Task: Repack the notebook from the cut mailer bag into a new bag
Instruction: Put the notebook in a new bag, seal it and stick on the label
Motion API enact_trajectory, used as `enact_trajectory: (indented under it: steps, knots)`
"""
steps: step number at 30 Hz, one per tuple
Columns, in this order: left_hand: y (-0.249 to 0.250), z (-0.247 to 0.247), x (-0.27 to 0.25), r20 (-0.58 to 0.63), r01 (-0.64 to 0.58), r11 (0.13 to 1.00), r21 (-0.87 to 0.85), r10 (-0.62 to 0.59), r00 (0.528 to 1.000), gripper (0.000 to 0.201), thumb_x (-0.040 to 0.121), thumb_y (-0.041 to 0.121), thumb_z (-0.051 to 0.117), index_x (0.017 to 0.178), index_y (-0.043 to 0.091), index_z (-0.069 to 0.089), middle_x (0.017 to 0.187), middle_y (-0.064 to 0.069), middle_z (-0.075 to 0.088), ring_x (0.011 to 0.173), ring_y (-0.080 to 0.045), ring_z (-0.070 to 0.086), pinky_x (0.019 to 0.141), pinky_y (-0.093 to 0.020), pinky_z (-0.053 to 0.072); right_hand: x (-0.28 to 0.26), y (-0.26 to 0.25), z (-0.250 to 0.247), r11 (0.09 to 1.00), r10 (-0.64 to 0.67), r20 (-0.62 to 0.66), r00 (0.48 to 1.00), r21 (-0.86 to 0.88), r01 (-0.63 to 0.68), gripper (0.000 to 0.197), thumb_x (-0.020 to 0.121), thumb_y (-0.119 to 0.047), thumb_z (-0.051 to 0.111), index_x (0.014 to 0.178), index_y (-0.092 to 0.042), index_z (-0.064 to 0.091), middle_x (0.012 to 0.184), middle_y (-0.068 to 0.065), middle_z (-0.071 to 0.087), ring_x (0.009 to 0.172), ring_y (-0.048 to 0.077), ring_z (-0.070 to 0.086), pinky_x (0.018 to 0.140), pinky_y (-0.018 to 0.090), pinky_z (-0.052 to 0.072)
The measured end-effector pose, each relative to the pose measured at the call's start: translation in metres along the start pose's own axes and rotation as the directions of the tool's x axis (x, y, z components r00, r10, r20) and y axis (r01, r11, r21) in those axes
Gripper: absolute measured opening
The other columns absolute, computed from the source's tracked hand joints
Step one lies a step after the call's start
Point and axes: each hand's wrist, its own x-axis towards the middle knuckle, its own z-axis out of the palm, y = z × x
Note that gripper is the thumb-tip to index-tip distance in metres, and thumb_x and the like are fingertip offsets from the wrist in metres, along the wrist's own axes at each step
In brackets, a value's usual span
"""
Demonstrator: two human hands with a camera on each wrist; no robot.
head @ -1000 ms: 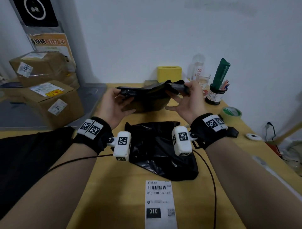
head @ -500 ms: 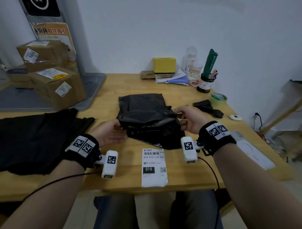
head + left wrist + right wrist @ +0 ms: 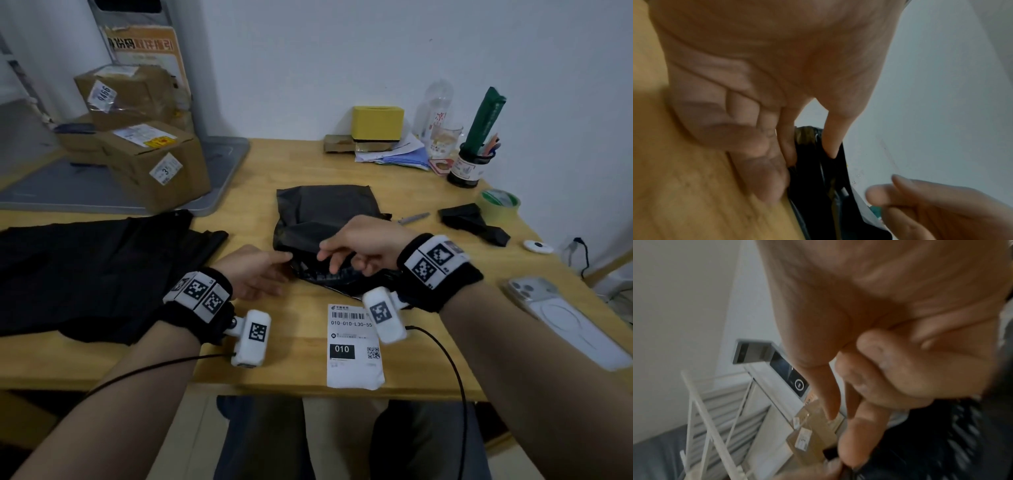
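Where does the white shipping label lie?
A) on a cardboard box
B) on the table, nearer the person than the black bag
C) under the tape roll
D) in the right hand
B: the label lies flat on the table by its front edge, the bag beyond it.

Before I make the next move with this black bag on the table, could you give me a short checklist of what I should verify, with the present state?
1. Black bag lies flat on the table: ok.
2. Left hand touches the bag's left edge: ok.
3. Right hand is free, holding nothing: ok.
4. Notebook inside the bag: cannot tell, the plastic is opaque.
5. Bag mouth sealed: cannot tell, the hands cover it.
6. Shipping label within reach at the near table edge: ok.
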Motion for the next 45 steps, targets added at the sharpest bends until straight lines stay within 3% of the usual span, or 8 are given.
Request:
enact_trajectory:
  steps: [14,21,32,36,39,41,43,45]
  knots:
    - [0.0,-0.002,0.014,0.059,-0.036,0.999,0.033,0.034,0.998,0.012,0.094,0.021,0.066,0.091,0.009,0.066,0.062,0.001,0.068,0.054,-0.007,0.062,0.046,-0.019,0.04,0.039,0.002,0.018,0.976,-0.002,0.127,0.992,-0.214,0.029,0.014,0.088,-0.022,0.079,0.101,-0.016,0.08,0.064,-0.002,0.066,0.044,0.008,0.043,0.042,0.019,0.033]
    - [-0.005,-0.006,0.017,0.068,-0.03,0.999,0.031,0.028,0.997,0.019,0.091,0.027,0.07,0.095,0.009,0.071,0.068,-0.001,0.069,0.059,-0.009,0.06,0.05,-0.021,0.039,0.038,0.003,0.019,0.973,0.018,0.109,0.994,-0.23,0.008,0.022,0.092,-0.027,0.074,0.101,-0.007,0.078,0.054,-0.004,0.049,0.044,0.008,0.039,0.044,0.02,0.03]
    - [-0.013,-0.006,0.017,0.021,-0.027,0.999,-0.022,0.027,0.999,0.022,0.092,0.018,0.068,0.103,-0.001,0.069,0.076,-0.005,0.076,0.051,-0.006,0.06,0.045,-0.017,0.049,0.003,0.032,-0.027,0.987,-0.034,0.026,0.999,0.16,0.029,0.012,0.099,-0.015,0.061,0.091,-0.011,0.068,0.067,-0.002,0.046,0.05,0.009,0.034,0.042,0.019,0.026]
    - [-0.015,-0.002,0.016,-0.021,-0.047,0.999,-0.02,0.046,0.999,0.021,0.091,0.019,0.069,0.101,0.0,0.07,0.078,-0.005,0.077,0.05,-0.006,0.059,0.044,-0.015,0.048,-0.018,0.046,-0.047,0.831,-0.164,-0.17,0.972,0.508,0.229,0.01,0.099,-0.014,0.058,0.093,-0.012,0.066,0.084,0.002,0.062,0.065,0.015,0.05,0.053,0.024,0.035]
    - [-0.018,0.001,0.016,-0.071,-0.109,0.994,-0.009,0.108,0.992,0.022,0.091,0.02,0.07,0.099,0.0,0.071,0.072,-0.003,0.075,0.045,-0.003,0.057,0.04,-0.012,0.043,-0.029,0.052,-0.055,0.577,-0.248,-0.353,0.902,0.695,0.43,0.016,0.098,-0.013,0.055,0.083,-0.011,0.059,0.118,0.013,0.073,0.094,0.03,0.066,0.079,0.034,0.051]
    - [-0.019,0.001,0.015,-0.088,-0.129,0.992,-0.014,0.127,0.988,0.022,0.091,0.022,0.07,0.099,0.001,0.072,0.075,-0.004,0.075,0.046,-0.004,0.057,0.04,-0.012,0.043,-0.034,0.056,-0.057,0.393,-0.238,-0.391,0.889,0.798,0.456,0.023,0.099,-0.013,0.049,0.075,-0.013,0.051,0.105,0.016,0.075,0.096,0.032,0.071,0.094,0.04,0.054]
    - [-0.019,0.001,0.013,-0.089,-0.129,0.991,-0.02,0.127,0.988,0.023,0.09,0.022,0.071,0.1,0.001,0.072,0.08,-0.007,0.074,0.05,-0.006,0.057,0.042,-0.013,0.045,-0.037,0.059,-0.058,0.301,-0.192,-0.412,0.891,0.839,0.453,0.023,0.098,-0.014,0.046,0.075,-0.015,0.046,0.066,0.008,0.059,0.059,0.024,0.06,0.085,0.043,0.059]
    - [-0.02,0.001,0.011,-0.091,-0.122,0.992,-0.015,0.12,0.989,0.024,0.09,0.022,0.071,0.1,0.0,0.072,0.083,-0.01,0.072,0.052,-0.008,0.057,0.043,-0.013,0.046,-0.042,0.063,-0.06,0.473,-0.103,-0.444,0.89,0.765,0.437,0.022,0.095,-0.016,0.045,0.074,-0.018,0.042,0.056,0.001,0.033,0.043,0.016,0.029,0.05,0.03,0.047]
